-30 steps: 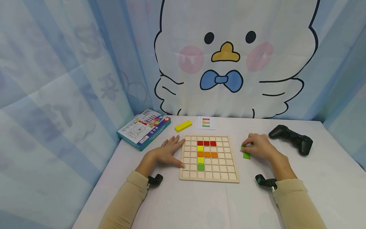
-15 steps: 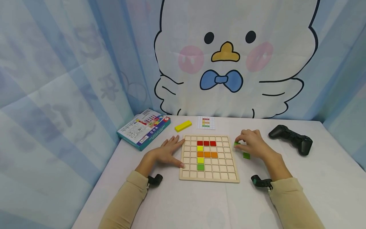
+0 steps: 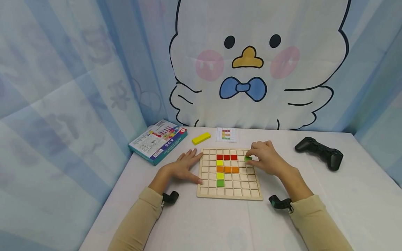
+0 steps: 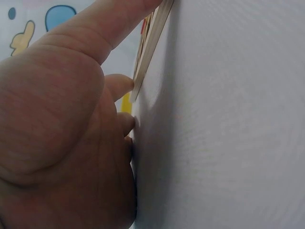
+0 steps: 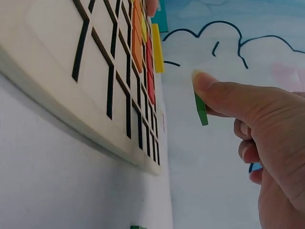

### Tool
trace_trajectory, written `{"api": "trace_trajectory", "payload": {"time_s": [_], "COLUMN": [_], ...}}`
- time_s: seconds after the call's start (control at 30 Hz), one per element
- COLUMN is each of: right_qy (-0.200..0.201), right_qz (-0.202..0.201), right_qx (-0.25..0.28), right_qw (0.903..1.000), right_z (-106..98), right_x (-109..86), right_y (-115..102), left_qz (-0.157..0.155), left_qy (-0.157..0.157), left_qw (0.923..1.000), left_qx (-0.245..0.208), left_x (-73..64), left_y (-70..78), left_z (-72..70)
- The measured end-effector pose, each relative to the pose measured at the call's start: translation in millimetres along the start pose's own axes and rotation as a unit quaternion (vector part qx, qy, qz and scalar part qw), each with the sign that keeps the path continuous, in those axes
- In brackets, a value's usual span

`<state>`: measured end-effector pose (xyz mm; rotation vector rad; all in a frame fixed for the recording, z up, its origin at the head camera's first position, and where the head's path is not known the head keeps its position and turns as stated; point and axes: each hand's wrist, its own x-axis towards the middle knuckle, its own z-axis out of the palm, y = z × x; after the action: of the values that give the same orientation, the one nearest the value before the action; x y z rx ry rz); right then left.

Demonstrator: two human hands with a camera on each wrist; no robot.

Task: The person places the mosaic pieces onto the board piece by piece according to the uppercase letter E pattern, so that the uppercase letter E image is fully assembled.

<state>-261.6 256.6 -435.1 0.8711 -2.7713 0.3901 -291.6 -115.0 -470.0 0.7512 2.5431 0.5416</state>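
Note:
A wooden grid board lies on the table, with red tiles, orange tiles, yellow tiles and one green tile in its cells. My left hand rests at the board's left edge, fingers spread, thumb and a fingertip touching the frame. With thumb and forefinger, my right hand pinches a loose green tile over the board's upper right cells. In the right wrist view that tile is held up on edge, apart from the board. Another green piece lies on the table, covered by the right hand in the head view.
Behind the board are a yellow block and a pattern card with coloured squares. A teal game box lies at the back left. A black game controller sits to the right. A printed curtain hangs behind the table.
My right hand has lifted one green tile off the table and carried it left over the board's right side. The left hand has stayed in place.

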Motion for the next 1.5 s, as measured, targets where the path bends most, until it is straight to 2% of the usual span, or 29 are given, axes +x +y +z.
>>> {"api": "trace_trajectory", "payload": {"time_s": [0.37,0.7,1.13,1.5], "right_qy": [-0.014,-0.077,-0.12,-0.128], "right_qz": [-0.048,-0.069,-0.086,-0.083], "right_qx": [0.03,0.089,0.086,0.058], "right_qw": [0.9983,0.9906,0.9853,0.9865], "right_z": [9.7,19.6,30.1,34.6], "right_x": [9.4,14.4,15.9,16.5], "right_y": [-26.3,-42.7,-61.7,-67.6], "left_qz": [-0.003,0.001,-0.001,-0.003], "left_qy": [0.001,0.001,0.001,0.001], "left_qw": [1.0,1.0,1.0,1.0], "left_qx": [0.003,0.001,0.001,0.0], "left_x": [0.7,2.0,2.8,2.6], "left_y": [-0.7,-1.6,-2.9,-2.1], "left_z": [0.5,0.9,1.5,1.5]}}
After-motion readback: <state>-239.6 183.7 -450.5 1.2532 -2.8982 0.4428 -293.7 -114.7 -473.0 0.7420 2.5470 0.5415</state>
